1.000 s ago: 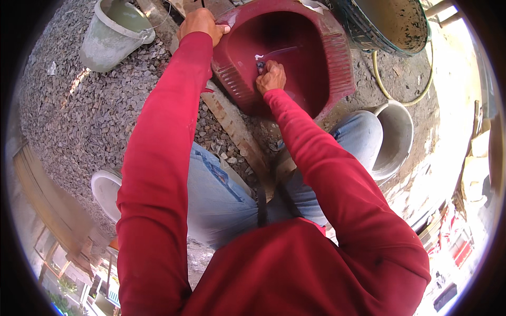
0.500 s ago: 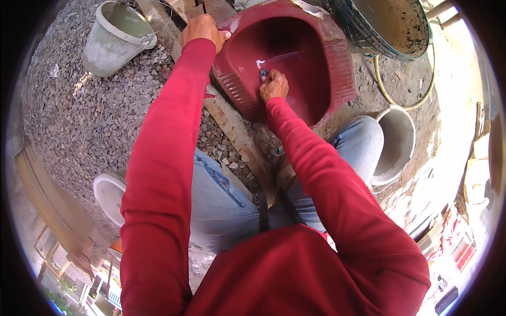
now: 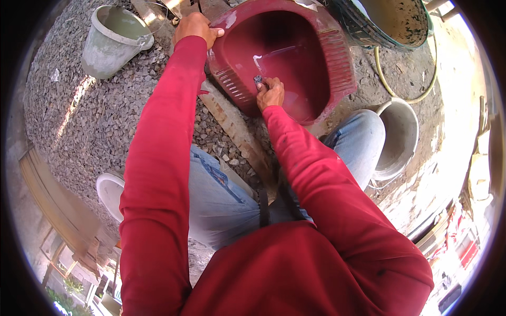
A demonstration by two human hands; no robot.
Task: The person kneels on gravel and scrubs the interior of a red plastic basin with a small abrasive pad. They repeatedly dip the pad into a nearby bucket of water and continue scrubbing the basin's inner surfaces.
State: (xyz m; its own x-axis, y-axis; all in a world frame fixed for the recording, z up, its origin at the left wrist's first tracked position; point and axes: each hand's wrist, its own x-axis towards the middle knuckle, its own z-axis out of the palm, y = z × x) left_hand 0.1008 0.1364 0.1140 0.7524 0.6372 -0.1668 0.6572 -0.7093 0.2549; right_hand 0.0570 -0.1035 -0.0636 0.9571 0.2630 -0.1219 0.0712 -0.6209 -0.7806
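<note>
A maroon squat toilet pan point(image 3: 337, 60) with ribbed footrests lies tilted in front of me, its deep bowl facing up. My left hand point(image 3: 197, 29) is closed on its far left edge, thumb resting on the rim; its other fingers are partly hidden. Inside the bowl, my right hand point(image 3: 271, 93) pinches a small dark grey scouring pad point(image 3: 258, 79), perhaps steel wool, low on the left inner wall. Just beyond the pad, a bright whitish streak marks the wet-looking bowl.
Gravel spreads on the left, with a grey bucket point(image 3: 108, 50) on it. A wooden plank point(image 3: 226, 113) runs beside the pan. Near my right knee stands another pale bucket point(image 3: 398, 142). A dark tub point(image 3: 363, 31) and a yellowish hose point(image 3: 387, 87) are at the far right.
My right hand has drawn the scouring pad a little toward me and left, down the bowl's wall. The left hand keeps its hold on the rim, and the view has shifted slightly.
</note>
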